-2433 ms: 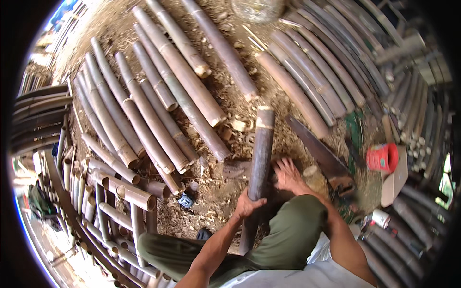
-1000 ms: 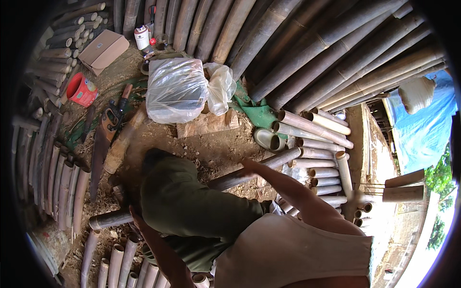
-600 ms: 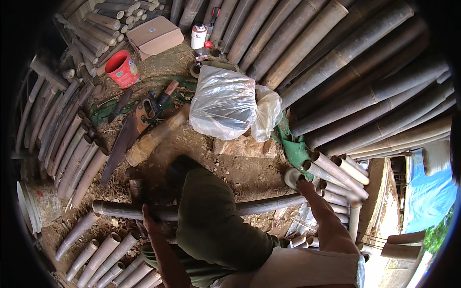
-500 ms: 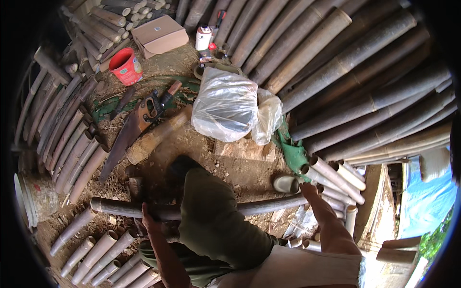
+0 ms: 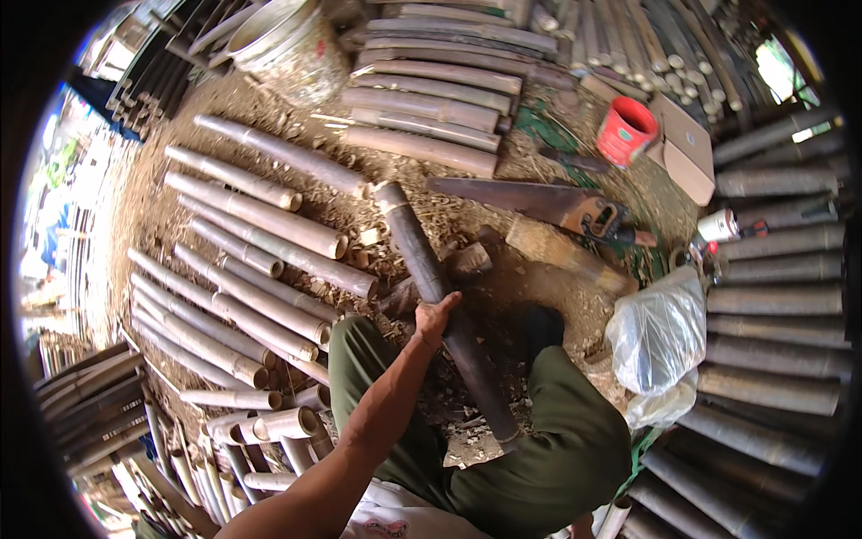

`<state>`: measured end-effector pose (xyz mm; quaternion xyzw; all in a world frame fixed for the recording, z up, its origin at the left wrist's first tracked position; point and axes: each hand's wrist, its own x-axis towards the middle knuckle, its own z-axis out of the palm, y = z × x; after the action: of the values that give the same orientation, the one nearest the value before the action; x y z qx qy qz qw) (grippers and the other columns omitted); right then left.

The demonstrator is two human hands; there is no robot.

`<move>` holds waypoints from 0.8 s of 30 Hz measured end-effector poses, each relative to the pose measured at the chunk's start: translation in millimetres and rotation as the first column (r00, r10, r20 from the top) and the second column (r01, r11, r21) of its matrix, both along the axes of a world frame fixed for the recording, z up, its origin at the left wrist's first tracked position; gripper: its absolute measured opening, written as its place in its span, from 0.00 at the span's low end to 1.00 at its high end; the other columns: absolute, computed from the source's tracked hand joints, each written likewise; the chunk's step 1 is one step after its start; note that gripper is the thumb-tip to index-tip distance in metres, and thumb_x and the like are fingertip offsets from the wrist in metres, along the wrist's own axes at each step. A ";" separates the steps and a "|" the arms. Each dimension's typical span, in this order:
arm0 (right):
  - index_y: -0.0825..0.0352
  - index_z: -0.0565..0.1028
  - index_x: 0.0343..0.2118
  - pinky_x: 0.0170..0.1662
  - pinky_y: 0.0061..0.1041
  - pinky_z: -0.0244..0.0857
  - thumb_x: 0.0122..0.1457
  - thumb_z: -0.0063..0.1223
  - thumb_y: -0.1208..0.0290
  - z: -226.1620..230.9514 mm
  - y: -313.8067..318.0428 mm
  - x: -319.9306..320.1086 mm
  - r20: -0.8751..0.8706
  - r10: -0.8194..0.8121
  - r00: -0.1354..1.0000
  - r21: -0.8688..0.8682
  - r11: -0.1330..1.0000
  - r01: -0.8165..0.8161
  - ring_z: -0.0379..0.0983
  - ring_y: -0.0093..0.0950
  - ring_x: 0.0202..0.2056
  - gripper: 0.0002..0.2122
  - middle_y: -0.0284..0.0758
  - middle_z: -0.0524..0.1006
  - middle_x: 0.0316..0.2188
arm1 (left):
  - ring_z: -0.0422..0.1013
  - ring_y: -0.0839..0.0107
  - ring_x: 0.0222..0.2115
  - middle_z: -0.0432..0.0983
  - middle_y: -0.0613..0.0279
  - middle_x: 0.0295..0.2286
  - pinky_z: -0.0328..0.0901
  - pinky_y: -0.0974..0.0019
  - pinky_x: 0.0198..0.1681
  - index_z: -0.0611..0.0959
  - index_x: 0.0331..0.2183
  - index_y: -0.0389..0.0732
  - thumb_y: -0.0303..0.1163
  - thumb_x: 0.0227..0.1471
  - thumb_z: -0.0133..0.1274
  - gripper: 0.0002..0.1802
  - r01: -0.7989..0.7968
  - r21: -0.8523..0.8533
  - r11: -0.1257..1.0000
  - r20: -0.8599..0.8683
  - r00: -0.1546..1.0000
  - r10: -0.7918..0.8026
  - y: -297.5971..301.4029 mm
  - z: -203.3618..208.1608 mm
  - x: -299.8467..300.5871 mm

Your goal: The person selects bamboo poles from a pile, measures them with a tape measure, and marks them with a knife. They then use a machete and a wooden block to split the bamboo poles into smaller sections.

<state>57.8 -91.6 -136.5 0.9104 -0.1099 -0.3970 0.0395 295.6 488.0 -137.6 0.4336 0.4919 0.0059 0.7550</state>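
A dark bamboo pole (image 5: 415, 241) lies at a slant in front of me, its pale cut end at the upper left. My left hand (image 5: 435, 316) is wrapped round it near the middle. Its near end passes down between my knees, beside my right thigh. Under the pole, short wooden blocks (image 5: 469, 260) sit on the chip-strewn ground. Only a sliver of my right hand or forearm (image 5: 582, 526) shows at the lower edge, past my right leg, close to a pale bamboo piece (image 5: 615, 519); its fingers are hidden.
Cut bamboo lengths (image 5: 260, 216) lie in rows at the left. A handsaw (image 5: 512, 196) rests beyond the pole. A red bucket (image 5: 626, 131), a cardboard box (image 5: 680, 148) and a plastic-wrapped bundle (image 5: 660, 328) stand to the right, before long bamboo poles (image 5: 777, 299). A pale bucket (image 5: 292, 54) stands at the back.
My view has swung to the left. The pole, earlier lying across over my leg with both hands at it, now slants between my knees. My left hand still grips it; my right hand is mostly out of sight.
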 end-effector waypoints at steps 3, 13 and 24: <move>0.58 0.74 0.51 0.42 0.42 0.75 0.57 0.52 0.70 12.0 48.2 46.8 0.069 -0.011 0.998 0.115 0.993 0.003 0.75 0.44 0.47 0.17 0.40 0.58 0.63 | 0.74 0.72 0.25 0.80 0.61 0.28 0.69 0.64 0.28 0.83 0.32 0.32 0.42 0.42 0.71 0.23 0.009 0.096 0.995 -0.012 1.000 -0.008 -12.0 -6.0 0.3; 0.59 0.74 0.49 0.43 0.43 0.74 0.58 0.51 0.69 31.2 160.8 124.3 0.144 0.091 0.985 0.390 0.910 -0.141 0.75 0.44 0.47 0.15 0.42 0.62 0.59 | 0.75 0.69 0.27 0.80 0.55 0.26 0.69 0.61 0.30 0.82 0.28 0.24 0.49 0.37 0.72 0.33 0.015 0.193 0.981 -0.070 0.998 -0.001 -18.3 -28.8 1.1; 0.61 0.75 0.47 0.43 0.44 0.73 0.58 0.51 0.68 27.1 237.8 133.7 0.126 0.173 0.977 0.520 0.827 -0.213 0.76 0.45 0.46 0.14 0.44 0.66 0.54 | 0.75 0.62 0.39 0.77 0.47 0.39 0.70 0.60 0.41 0.75 0.44 0.25 0.56 0.34 0.73 0.48 0.087 0.151 0.985 -0.007 0.996 -0.087 -27.5 -10.4 -19.9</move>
<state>191.5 146.1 -109.4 0.9060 0.0954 -0.3721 -0.1777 275.8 460.5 -147.9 0.5108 0.4705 0.0100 0.7195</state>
